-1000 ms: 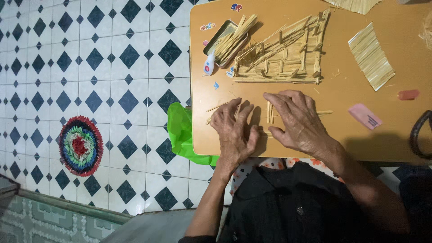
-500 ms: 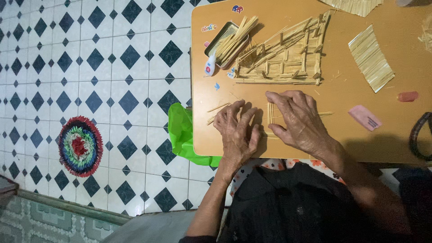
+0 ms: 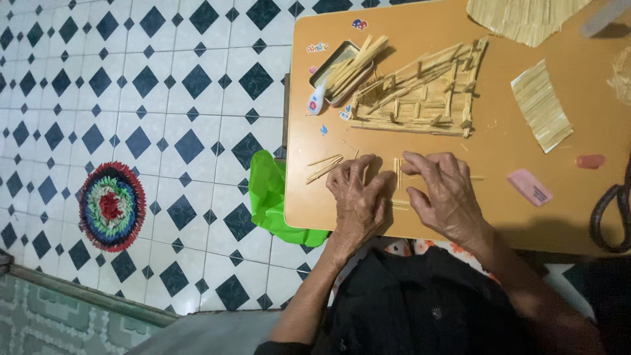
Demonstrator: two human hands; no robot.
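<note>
Upright sticks (image 3: 397, 173) between hands

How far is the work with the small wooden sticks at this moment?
Done, it seems: a stick frame stands assembled on the wooden table, with flat stick mats beside it. In hand: the left hand and right hand press a few sticks flat between them. Left: loose sticks by the left hand and more in the tin are unused.
</note>
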